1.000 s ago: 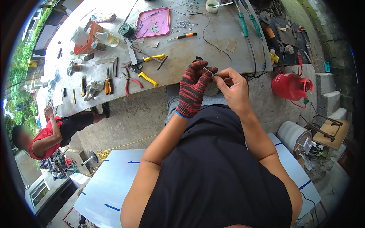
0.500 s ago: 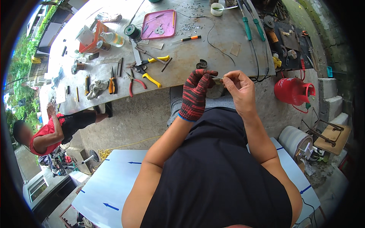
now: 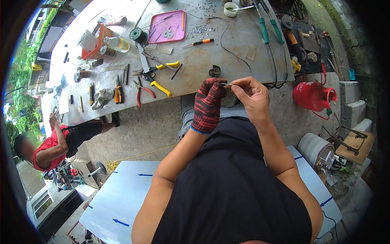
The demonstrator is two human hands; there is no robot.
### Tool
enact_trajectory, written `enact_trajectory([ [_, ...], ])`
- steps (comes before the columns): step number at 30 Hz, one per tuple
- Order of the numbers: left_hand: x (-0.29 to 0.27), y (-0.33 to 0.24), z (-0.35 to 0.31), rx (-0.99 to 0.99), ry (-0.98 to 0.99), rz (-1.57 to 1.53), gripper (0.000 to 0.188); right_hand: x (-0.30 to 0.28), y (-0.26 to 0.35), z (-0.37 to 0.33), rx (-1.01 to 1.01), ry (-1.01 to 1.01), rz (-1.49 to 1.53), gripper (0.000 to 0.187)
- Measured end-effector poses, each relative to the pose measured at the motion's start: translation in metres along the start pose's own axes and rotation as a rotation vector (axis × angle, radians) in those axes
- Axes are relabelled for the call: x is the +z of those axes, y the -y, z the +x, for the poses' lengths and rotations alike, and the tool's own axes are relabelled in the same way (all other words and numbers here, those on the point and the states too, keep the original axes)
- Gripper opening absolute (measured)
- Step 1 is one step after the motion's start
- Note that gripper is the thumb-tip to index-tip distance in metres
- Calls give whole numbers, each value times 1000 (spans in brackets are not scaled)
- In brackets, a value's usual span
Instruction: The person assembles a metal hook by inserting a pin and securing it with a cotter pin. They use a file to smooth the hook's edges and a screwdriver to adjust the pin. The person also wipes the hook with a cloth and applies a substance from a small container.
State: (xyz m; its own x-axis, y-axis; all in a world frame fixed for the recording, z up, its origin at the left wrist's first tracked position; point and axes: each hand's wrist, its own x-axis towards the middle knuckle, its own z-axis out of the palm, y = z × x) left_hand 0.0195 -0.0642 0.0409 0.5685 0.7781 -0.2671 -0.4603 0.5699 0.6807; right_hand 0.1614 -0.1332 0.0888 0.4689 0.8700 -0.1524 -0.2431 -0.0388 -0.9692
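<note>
In front of me, just off the table's near edge, my left hand [image 3: 207, 106] wears a red and black striped knit glove. Its fingers are closed on one end of a thin metal piece [image 3: 227, 84], too small to name more exactly. My bare right hand [image 3: 254, 97] pinches the other end between thumb and fingertips. On the metal table [image 3: 195, 81], just beyond the glove, lies a dark S-shaped curved metal part [image 3: 214, 71]. To the left are yellow-handled snips [image 3: 158, 81], red-handled pliers [image 3: 143, 92] and orange-handled pliers [image 3: 118, 91].
A pink tray [image 3: 162, 28] with small metal pieces lies farther back, beside a wire spool [image 3: 139, 35] and a screwdriver [image 3: 199, 42]. Green-handled cable tools [image 3: 264, 30] lie at right. A red gas cylinder [image 3: 310, 95] stands right. A person in red [image 3: 53, 146] is at left.
Both hands have shifted slightly left together, and the right fingertips have come nearer the glove along the thin metal piece. The view has moved slightly.
</note>
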Motion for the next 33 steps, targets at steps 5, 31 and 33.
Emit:
enact_trajectory([
  [5, -11, -9, 22, 215, -112, 396, 28, -6, 3, 28, -159, -79, -281, 8],
  [31, -150, 20, 104, 654, -134, 1637, 29, -50, -11, 412, -280, 31, -1854, 20],
  [33, -148, 18, 103, 644, -134, 1644, 29, -49, -16, 416, -278, 29, -1886, 21],
])
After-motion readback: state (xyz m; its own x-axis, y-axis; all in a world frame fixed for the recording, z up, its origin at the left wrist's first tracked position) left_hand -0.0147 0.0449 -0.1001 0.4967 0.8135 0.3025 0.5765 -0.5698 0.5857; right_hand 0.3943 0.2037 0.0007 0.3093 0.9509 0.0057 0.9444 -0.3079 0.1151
